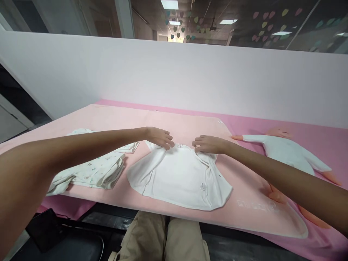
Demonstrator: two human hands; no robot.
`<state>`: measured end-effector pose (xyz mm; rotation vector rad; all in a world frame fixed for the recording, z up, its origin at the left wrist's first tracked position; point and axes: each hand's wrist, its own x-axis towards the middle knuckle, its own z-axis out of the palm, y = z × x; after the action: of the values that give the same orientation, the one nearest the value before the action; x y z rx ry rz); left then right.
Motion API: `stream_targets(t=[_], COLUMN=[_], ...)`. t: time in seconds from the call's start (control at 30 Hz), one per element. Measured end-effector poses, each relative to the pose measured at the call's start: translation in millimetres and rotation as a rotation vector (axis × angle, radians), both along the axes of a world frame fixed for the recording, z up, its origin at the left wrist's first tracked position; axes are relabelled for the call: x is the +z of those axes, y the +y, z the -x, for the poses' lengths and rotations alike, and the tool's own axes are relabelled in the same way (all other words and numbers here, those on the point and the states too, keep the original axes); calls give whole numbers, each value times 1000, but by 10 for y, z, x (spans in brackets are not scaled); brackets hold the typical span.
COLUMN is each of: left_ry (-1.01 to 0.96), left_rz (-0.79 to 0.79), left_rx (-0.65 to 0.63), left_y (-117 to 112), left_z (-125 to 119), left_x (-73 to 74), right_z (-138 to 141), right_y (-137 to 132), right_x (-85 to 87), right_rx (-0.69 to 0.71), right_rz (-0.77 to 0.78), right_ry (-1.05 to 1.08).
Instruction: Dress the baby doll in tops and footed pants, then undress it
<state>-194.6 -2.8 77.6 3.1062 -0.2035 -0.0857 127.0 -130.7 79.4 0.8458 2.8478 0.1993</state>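
A small white open-fronted cloth garment point(176, 177) lies on the pink-covered desk point(122, 116). The left hand point(159, 137) and right hand point(211, 144) curl at its collar point(180, 146); I cannot tell whether they pinch it. The forearms point(274, 172) partly hide white printed folded clothes point(95, 170) and a white-clad peach-coloured doll point(288, 150).

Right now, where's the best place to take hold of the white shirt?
Probably at its two shoulders, one hand coming in from each side. The shirt lies spread open, with its neck label at the far edge between the shoulders. Your left hand and right hand are at those spots.
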Motion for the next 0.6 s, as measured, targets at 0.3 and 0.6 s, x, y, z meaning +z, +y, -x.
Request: stream_targets(t=[0.3, 0.6], left_ry=[190, 40], left_rz=[94, 246], left_rx=[193, 468], left_y=[274, 217], left_z=[-514, -389], left_x=[156, -91], right_z=[260, 89], right_y=[359, 269], right_x=[197, -74], right_rx=[61, -483], right_rz=[126, 360], right_ry=[-39, 271])
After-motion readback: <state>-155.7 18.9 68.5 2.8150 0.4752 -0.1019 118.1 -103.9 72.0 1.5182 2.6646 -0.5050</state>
